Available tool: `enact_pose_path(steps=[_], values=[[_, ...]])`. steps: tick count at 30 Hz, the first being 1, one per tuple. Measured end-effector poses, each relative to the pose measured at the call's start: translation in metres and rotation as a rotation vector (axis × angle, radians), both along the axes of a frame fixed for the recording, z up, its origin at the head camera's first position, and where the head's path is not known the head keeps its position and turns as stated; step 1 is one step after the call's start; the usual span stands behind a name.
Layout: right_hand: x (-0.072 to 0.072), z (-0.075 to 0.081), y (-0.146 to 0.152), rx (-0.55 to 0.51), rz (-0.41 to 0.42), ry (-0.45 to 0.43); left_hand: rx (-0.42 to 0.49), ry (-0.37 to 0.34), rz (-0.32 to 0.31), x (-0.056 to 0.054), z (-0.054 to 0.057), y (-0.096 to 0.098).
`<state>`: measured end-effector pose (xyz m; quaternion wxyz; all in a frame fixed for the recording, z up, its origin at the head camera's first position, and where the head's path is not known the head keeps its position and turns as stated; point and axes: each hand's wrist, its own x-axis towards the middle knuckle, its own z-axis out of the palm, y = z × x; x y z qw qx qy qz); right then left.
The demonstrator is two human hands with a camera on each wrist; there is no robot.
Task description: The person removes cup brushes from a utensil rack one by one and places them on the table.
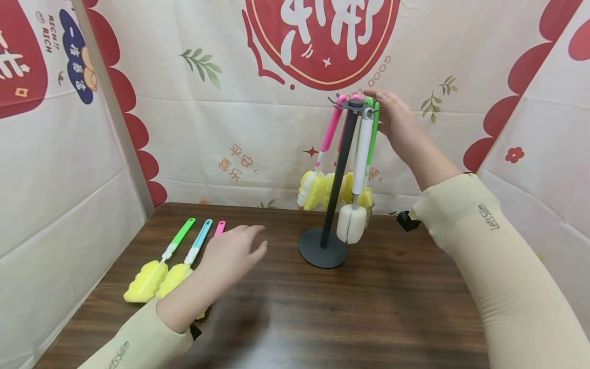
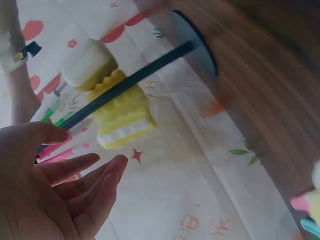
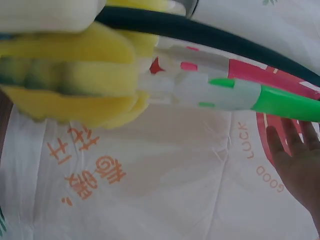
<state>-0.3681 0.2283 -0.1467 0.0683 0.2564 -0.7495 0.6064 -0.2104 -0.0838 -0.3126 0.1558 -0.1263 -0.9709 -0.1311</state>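
Sponge cleaning brushes hang by their handle ends from a black stand (image 1: pixel 340 179) with hooks at its top. Among them are a pink-handled brush (image 1: pixel 329 130), a green-handled brush (image 1: pixel 374 133) and a white-handled brush (image 1: pixel 363 154) with a white sponge head. At the stand's top right, my right hand (image 1: pixel 400 119) is beside the green handles; in the right wrist view its fingers (image 3: pixel 295 140) extend near a green handle, gripping nothing visible. My left hand (image 1: pixel 232 253) hovers left of the stand, fingers relaxed and holding nothing.
On the table's left lie a green-handled brush (image 1: pixel 180 238) and a blue-handled brush (image 1: pixel 199 241) with yellow sponge heads. A pink handle (image 1: pixel 220 227) shows partly behind my left hand. Printed cloth (image 1: pixel 258 128) encloses the brown table (image 1: pixel 369 302).
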Motion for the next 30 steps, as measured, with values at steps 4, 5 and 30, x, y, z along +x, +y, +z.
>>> enact_pose_path(steps=[4, 5, 30], values=[[-0.004, 0.0, -0.004, -0.126, 0.054, -0.07, 0.04, -0.016, -0.033, -0.002, 0.006, 0.009], [-0.005, 0.0, -0.004, -0.15, 0.063, -0.081, 0.05, -0.02, -0.04, -0.002, 0.008, 0.011], [0.004, -0.001, -0.021, -0.423, -0.105, -0.147, 0.141, -0.068, -0.156, -0.01, 0.002, 0.028]])
